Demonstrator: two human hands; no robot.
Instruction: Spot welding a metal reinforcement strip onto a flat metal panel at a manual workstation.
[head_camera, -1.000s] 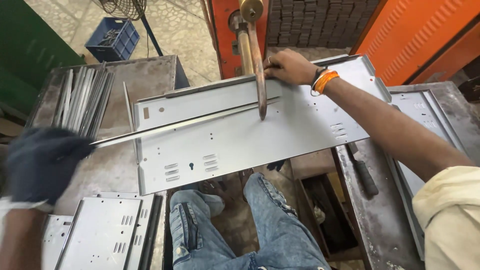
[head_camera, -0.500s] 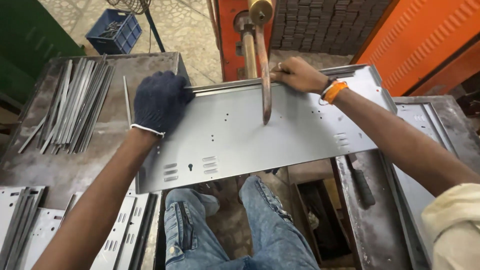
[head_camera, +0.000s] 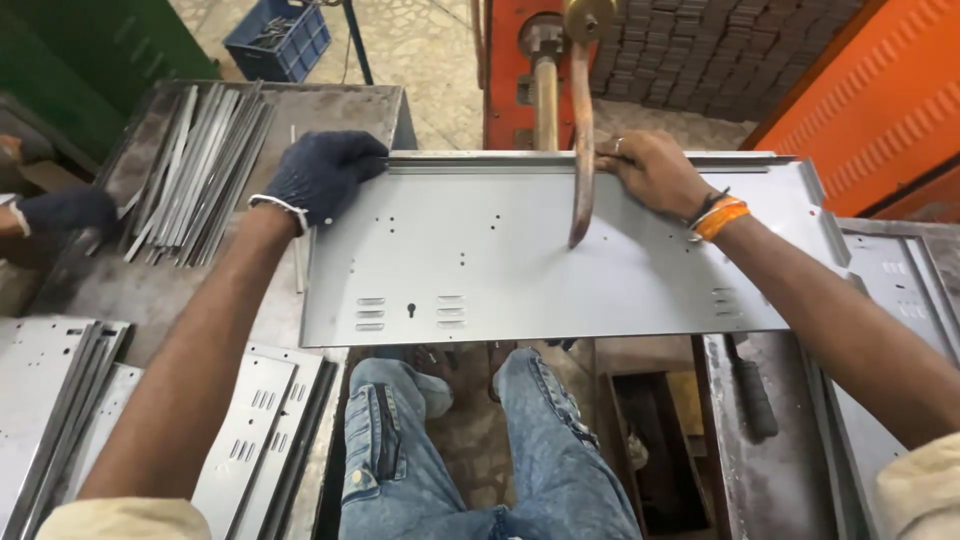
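Note:
A grey sheet-metal panel (head_camera: 500, 270) with punched holes and slots lies flat across my lap, under a curved rusty welder arm (head_camera: 580, 190). A long thin metal strip (head_camera: 480, 163) runs along the panel's far edge. My left hand (head_camera: 325, 175), in a dark glove, grips the strip and the panel's far left corner. My right hand (head_camera: 655, 170), bare with an orange wristband, pinches the strip at the far edge, just right of the welder arm.
A pile of loose metal strips (head_camera: 200, 170) lies on the left bench. Stacked panels (head_camera: 250, 430) sit at lower left and more panels (head_camera: 900, 270) at right. Another person's gloved hand (head_camera: 65, 215) is at far left. A blue crate (head_camera: 280, 35) stands behind.
My left hand carried the long strip from the near left up to the panel's far edge and now holds it there. The panel has been squared under the welder arm.

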